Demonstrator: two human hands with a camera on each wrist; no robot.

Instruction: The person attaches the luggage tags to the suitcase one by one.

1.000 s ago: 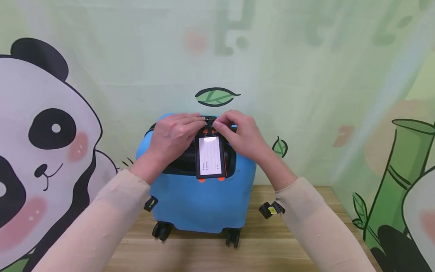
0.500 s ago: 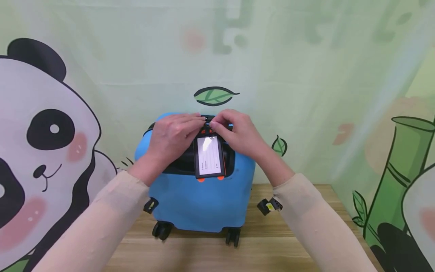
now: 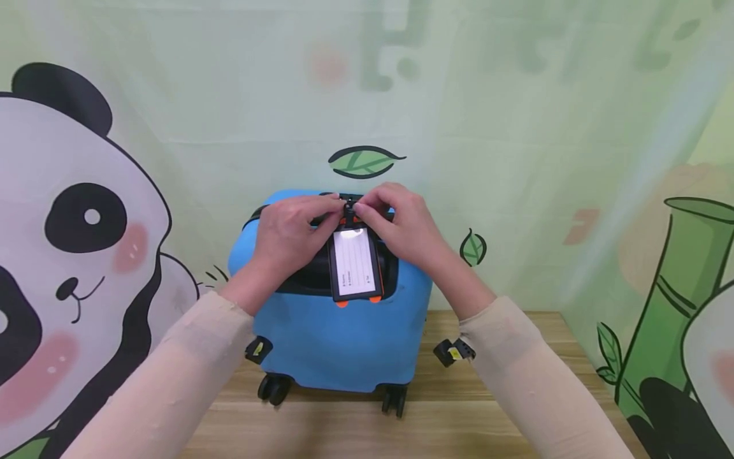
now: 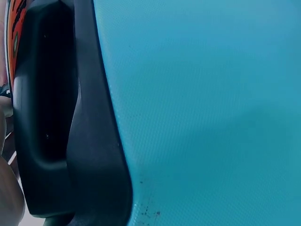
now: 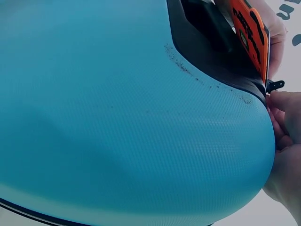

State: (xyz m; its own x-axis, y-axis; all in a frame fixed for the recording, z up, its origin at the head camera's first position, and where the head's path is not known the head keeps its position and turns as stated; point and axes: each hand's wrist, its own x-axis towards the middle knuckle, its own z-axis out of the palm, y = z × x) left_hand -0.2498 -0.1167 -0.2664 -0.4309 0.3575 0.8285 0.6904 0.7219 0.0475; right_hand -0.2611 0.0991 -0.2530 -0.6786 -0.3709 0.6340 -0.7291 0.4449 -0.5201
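A blue suitcase (image 3: 338, 344) stands upright on its wheels, with a black recessed handle area (image 4: 101, 155) on this side. Against that area hangs a luggage tag (image 3: 357, 264) with a black frame and a white card; its orange back (image 5: 251, 35) shows in the right wrist view. From its upper end comes a black strap (image 5: 275, 85) with small holes. My right hand (image 3: 407, 226) pinches the strap between thumb and forefinger at the suitcase's top. From the other side my left hand (image 3: 289, 233) pinches at the same strap, fingertips close to the right ones.
Under the suitcase is a wood-grain surface (image 3: 344, 430). A green cloth backdrop (image 3: 258, 95) printed with pandas, leaves and bamboo rises close behind. Black wrist devices (image 3: 454, 352) hang beneath both sleeves.
My left thumb and forefinger have spread into a rounded pinch at the strap, where the fingers lay flatter before. The right hand stays almost in place, and the tag shifts slightly.
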